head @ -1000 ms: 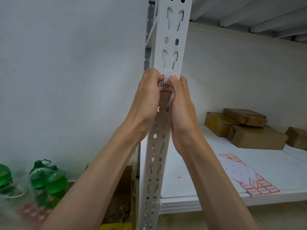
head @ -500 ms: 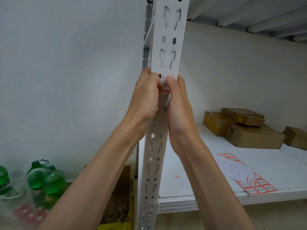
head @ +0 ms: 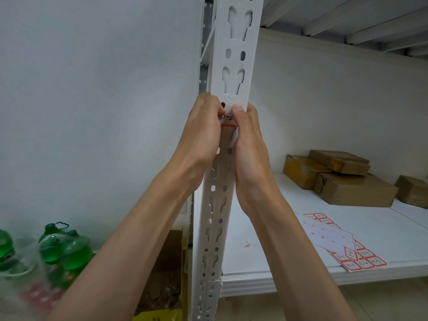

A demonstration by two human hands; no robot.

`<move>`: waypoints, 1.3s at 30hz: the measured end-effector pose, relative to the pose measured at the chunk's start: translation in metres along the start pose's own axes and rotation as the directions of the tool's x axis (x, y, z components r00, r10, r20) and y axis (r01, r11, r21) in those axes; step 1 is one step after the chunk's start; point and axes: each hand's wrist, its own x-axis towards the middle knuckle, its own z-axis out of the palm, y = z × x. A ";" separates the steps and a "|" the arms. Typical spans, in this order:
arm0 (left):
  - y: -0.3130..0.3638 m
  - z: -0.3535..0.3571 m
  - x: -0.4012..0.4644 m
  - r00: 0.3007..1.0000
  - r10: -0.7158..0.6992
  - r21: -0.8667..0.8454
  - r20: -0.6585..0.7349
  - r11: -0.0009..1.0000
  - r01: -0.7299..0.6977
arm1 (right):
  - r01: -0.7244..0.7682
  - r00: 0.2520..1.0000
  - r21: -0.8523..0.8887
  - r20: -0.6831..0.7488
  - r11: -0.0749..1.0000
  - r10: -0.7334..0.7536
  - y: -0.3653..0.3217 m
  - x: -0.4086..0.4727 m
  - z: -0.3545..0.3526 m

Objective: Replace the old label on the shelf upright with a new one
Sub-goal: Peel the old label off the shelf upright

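Observation:
The white perforated shelf upright point(head: 234, 49) runs down the middle of the head view. A small white label point(head: 228, 120) with a red border and dark handwriting sits on its front face at about chest height. My left hand point(head: 201, 133) wraps the upright's left edge, its thumb bent onto the label's left side. On the right edge is my right hand point(head: 249, 140), whose thumb points up along the label's right side; its fingers are hidden behind the upright. Most of the label is covered by the two thumbs.
A sheet of red-bordered labels point(head: 333, 239), partly peeled, lies near the front edge of the white shelf board point(head: 278, 228). Brown parcels point(head: 342, 179) are stacked at the back right. Green bottles point(head: 62, 249) and a cardboard box point(head: 166, 262) stand low on the left by the wall.
Both hands stay on the upright at the label. The thumbs have shifted slightly over it, so a little more of the handwriting shows than half a second ago.

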 end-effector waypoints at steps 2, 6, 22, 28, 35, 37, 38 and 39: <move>-0.001 -0.001 0.000 1.000 -0.013 -0.017 0.019 1.000 0.013 | 0.002 1.000 -0.005 -0.005 1.000 -0.002 0.000 -0.001 0.001; -0.003 0.000 0.000 0.999 -0.040 -0.003 0.021 0.999 0.040 | 0.006 1.000 -0.010 -0.009 1.000 -0.006 0.000 -0.001 0.001; -0.008 -0.002 0.002 0.998 -0.046 -0.032 0.044 0.998 0.047 | -0.005 1.000 0.006 -0.025 1.000 0.005 -0.001 -0.002 0.002; -0.010 -0.003 0.007 1.000 -0.003 -0.066 0.031 0.998 0.005 | -0.006 1.000 0.008 -0.021 1.000 0.006 -0.001 -0.001 0.002; -0.011 -0.002 0.005 0.998 -0.029 -0.061 0.050 0.998 0.032 | 0.002 1.000 0.035 -0.011 0.999 -0.002 -0.001 -0.003 0.001; -0.010 -0.002 0.005 1.000 -0.015 -0.060 0.015 0.998 0.016 | -0.001 1.000 0.022 -0.010 1.000 0.002 0.000 -0.002 0.001; -0.011 -0.002 0.006 1.000 -0.006 -0.076 0.020 0.997 0.008 | -0.004 1.000 0.014 -0.011 1.000 0.004 0.000 -0.002 0.001; -0.011 -0.002 0.005 0.999 0.008 -0.091 0.040 0.996 -0.004 | -0.003 1.000 0.009 -0.013 1.000 0.003 0.000 -0.001 0.001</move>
